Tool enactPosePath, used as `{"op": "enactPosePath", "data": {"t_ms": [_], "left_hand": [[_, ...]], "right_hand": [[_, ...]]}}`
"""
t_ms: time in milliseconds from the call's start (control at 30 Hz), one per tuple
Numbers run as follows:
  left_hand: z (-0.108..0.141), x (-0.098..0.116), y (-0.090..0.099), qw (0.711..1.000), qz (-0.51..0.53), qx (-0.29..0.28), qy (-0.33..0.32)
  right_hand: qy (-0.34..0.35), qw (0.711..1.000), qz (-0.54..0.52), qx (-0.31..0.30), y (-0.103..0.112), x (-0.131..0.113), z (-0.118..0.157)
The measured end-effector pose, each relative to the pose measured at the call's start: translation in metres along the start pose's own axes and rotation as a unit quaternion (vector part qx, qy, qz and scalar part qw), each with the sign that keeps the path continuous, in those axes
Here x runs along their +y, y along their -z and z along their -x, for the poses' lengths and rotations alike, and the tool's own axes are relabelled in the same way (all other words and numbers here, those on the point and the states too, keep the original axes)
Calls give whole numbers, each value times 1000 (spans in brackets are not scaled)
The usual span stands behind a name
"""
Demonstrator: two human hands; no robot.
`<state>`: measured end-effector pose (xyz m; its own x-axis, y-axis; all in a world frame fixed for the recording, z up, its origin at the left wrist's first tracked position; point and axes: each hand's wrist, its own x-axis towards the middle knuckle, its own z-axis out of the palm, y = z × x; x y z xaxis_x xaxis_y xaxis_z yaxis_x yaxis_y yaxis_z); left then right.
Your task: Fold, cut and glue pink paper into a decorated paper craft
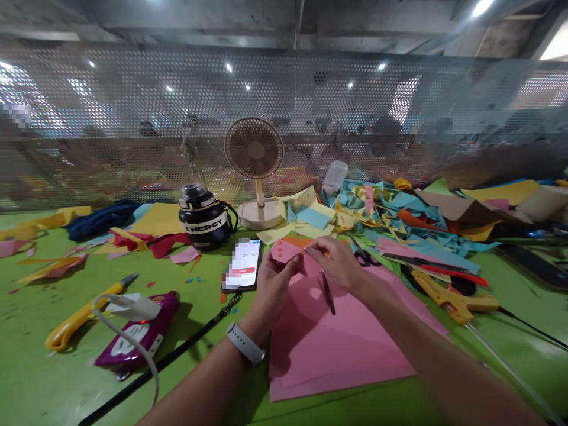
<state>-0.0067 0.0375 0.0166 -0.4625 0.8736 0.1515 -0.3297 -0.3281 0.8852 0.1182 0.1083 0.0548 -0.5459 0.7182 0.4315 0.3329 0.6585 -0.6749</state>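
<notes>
A small pink paper piece (284,251) with orange dots is held up over a stack of large pink sheets (337,349). My left hand (276,279), with a grey band at the wrist, grips it between thumb and fingers from the left. The fingertips of my right hand (335,260) are pinched together at the right edge of the piece; what they hold there is too small to make out. Dark tweezers (328,293) lie on the pink sheets below my hands. Left of my left hand a phone (242,266) lies lit on the green table (199,378).
Behind stand a fan (254,148) and a black bottle (204,219). Scissors (366,254), a yellow glue gun (452,299) and heaped paper scraps (381,207) are at the right. A yellow cutter (89,313) and a purple packet (142,334) with a white plug lie left.
</notes>
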Motion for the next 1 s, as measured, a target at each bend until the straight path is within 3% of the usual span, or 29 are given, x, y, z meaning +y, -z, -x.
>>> {"op": "enactPosePath", "data": {"t_ms": [433,633,1000], "left_hand": [[1,-3,1,999,-27,-22,-39],[2,-2,-1,999,-7,-28,-14],[1,1,1,999,16,-27,35]], "right_hand": [[-55,997,-58,-4,-6,1,0],[-63,997,-33,15,-8,2,1],[-102,977,-189,-3,-6,5,-4]]}}
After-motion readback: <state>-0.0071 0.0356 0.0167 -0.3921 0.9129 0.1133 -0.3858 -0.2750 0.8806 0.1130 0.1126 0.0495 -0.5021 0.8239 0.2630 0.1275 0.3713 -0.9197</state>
